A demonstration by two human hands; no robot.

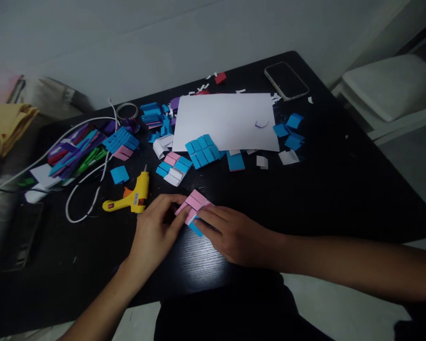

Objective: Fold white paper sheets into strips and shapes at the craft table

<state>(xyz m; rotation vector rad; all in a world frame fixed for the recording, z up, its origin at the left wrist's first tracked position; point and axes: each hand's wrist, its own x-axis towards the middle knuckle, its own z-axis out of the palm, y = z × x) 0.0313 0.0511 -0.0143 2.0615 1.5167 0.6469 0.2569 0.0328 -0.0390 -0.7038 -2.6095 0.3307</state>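
I have the pink-and-blue paper piece [196, 198] between my two hands, over the near part of the black bench [326, 199]. My left hand [154, 227] pinches its left side, thumb on the pink strips and fingers clamped at the edge. My right hand [236, 234] has its fingers closed on the right side, partly hiding the blue part that sticks out towards me.

Just left of my left hand lies the yellow glue gun [139, 195], its nozzle pointing away from me, with a looped white cable [68, 201] further left. Beyond my hands I see a blue, pink and white paper piece [173, 169] and, near it, a blue paper piece [203, 152] that overlaps the near edge of the white sheet [223, 118]. Small blue folded papers [294, 140] sit to the right of the sheet, and the phone [287, 81] lies flat near the far right corner
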